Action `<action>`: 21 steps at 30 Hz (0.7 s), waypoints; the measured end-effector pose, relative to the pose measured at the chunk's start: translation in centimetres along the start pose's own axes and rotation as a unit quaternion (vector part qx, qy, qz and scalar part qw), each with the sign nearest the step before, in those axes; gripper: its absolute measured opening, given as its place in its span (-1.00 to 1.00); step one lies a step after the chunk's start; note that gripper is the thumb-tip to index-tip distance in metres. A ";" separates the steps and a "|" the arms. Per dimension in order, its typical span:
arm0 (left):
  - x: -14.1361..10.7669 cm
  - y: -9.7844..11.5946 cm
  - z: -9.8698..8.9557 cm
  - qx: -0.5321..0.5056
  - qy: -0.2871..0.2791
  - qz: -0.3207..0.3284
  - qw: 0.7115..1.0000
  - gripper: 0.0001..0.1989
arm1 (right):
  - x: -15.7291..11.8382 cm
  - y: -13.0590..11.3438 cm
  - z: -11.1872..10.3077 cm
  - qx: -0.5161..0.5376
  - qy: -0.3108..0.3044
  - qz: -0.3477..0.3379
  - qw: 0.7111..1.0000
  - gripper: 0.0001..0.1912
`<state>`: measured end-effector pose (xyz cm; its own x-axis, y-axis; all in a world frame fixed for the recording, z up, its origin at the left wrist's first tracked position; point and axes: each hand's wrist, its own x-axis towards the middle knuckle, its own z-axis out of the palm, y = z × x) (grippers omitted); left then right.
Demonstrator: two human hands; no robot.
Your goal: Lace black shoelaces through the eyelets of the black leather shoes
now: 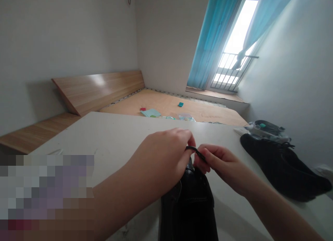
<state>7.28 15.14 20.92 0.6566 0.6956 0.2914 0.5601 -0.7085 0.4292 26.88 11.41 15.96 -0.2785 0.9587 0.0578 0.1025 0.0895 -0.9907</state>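
Note:
A black shoe [192, 206] stands upright on the white table in front of me, with its opening toward me. My left hand [166, 151] reaches over the front of the shoe, fingers curled and partly hidden behind the hand. A black shoelace [194, 149] runs from the left fingers to my right hand [217, 159], which pinches it between thumb and fingers. Both hands are close together just above the shoe's front. The lace holes are hidden behind the hands.
Another black shoe [283, 168] with laces rests on the right of the white table [117, 133], beside a clear plastic-wrapped item [270, 128]. Beyond the table is a wooden bed board [208, 111] holding small packets and a light-green cloth-like piece [151, 112]. A blurred patch covers the lower left.

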 end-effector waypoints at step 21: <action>0.1 -4.2 -1.5 0.135 -0.215 -0.062 0.965 -0.73 | 3.6 -2.0 2.5 -0.401 -0.101 0.114 0.904 -0.71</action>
<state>4.19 18.35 20.44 0.6921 0.7050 -0.1550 0.7214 -0.6678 0.1834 23.25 14.02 17.86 -0.3223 0.9156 -0.2406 0.8153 0.1393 -0.5621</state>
